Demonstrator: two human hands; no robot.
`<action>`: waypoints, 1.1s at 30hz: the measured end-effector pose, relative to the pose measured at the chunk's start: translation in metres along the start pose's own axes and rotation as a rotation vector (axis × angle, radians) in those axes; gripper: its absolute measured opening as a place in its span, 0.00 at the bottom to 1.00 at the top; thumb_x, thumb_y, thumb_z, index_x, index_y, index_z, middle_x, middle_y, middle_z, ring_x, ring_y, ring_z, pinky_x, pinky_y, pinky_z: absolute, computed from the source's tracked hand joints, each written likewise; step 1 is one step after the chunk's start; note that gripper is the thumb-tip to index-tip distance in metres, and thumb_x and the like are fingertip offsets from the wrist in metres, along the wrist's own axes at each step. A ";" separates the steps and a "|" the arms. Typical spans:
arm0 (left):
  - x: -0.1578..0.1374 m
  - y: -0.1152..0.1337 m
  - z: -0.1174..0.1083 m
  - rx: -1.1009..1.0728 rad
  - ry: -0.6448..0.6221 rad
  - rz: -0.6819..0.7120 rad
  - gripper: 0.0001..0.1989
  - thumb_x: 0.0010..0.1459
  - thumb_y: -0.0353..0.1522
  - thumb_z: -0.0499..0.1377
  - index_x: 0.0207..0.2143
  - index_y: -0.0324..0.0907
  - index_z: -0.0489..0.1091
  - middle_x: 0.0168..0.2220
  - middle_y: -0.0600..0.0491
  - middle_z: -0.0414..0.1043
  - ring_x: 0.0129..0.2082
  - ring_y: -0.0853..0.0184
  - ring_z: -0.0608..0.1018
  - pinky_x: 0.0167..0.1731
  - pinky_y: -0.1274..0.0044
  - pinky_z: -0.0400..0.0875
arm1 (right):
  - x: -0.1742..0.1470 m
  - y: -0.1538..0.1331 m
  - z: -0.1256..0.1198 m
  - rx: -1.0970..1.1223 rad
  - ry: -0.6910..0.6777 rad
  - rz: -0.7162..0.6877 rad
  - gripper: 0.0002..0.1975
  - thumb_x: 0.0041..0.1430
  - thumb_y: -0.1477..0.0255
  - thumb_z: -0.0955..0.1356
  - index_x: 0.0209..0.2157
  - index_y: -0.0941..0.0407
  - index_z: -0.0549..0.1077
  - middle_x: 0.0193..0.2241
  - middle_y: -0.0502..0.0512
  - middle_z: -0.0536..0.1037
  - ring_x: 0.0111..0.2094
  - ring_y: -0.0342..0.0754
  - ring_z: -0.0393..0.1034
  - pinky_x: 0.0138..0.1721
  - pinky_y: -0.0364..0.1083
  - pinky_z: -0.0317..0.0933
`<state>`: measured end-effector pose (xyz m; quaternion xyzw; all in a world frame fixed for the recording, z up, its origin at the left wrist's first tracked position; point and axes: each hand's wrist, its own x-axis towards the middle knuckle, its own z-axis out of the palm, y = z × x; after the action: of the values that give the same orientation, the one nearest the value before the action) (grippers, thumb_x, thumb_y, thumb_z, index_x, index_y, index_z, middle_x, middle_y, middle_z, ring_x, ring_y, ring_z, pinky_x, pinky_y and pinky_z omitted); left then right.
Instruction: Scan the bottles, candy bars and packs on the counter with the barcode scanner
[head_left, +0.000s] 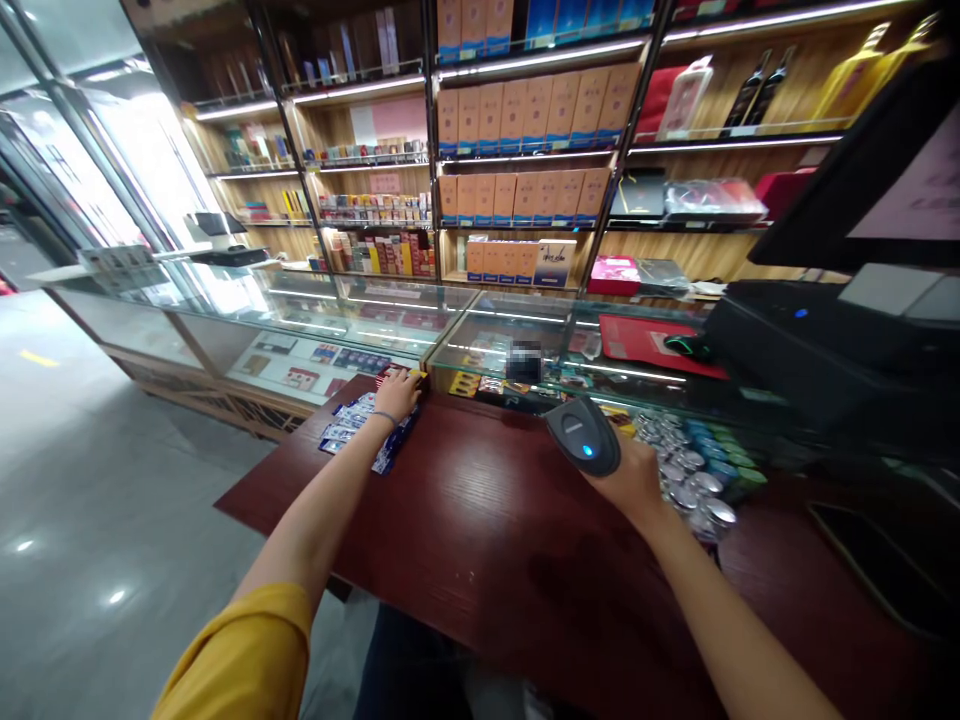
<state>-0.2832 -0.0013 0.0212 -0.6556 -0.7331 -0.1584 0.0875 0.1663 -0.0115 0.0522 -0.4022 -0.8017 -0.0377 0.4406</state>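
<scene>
My right hand (634, 482) is wrapped round a dark handheld barcode scanner (583, 437) with a blue light on it. The scanner is held over the right part of the dark red wooden table (465, 540), its head tilted toward the left. My left hand (397, 396) reaches to the table's far edge, fingers curled over a small red and yellow pack (417, 374), mostly hidden under them. Beside and below that wrist lie several blue and white packets (349, 422), spread on the table.
A glass display counter (352, 305) runs behind the table. Several small cans (697, 485) stand at the right, near a phone (870, 560). A dark monitor (847, 170), a red mat (637, 338) and a mouse (686, 346) are at the right. Shelves (525, 155) hold boxes and bottles.
</scene>
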 end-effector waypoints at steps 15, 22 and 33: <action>-0.034 0.139 0.022 -1.679 0.624 -0.719 0.11 0.72 0.36 0.51 0.51 0.47 0.71 0.50 0.49 0.77 0.48 0.66 0.80 0.50 0.73 0.77 | -0.002 -0.007 0.002 0.116 -0.041 0.134 0.17 0.53 0.59 0.69 0.40 0.55 0.78 0.33 0.63 0.85 0.35 0.63 0.82 0.36 0.54 0.73; -0.053 0.173 0.050 -2.146 0.299 -0.745 0.09 0.73 0.37 0.53 0.45 0.45 0.71 0.45 0.50 0.80 0.44 0.71 0.82 0.55 0.70 0.75 | -0.007 -0.016 0.001 0.188 -0.270 0.228 0.23 0.53 0.63 0.71 0.51 0.52 0.77 0.40 0.59 0.85 0.44 0.62 0.81 0.40 0.52 0.71; -0.050 0.169 0.047 -2.209 0.282 -0.717 0.11 0.75 0.35 0.49 0.48 0.46 0.71 0.48 0.48 0.80 0.50 0.68 0.81 0.59 0.67 0.74 | -0.011 -0.026 0.014 0.097 -0.563 0.329 0.28 0.54 0.62 0.72 0.56 0.50 0.72 0.38 0.58 0.85 0.42 0.65 0.81 0.37 0.51 0.68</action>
<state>-0.1063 -0.0166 -0.0193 -0.1074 -0.3238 -0.7965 -0.4991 0.1421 -0.0297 0.0434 -0.4995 -0.8172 0.1847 0.2203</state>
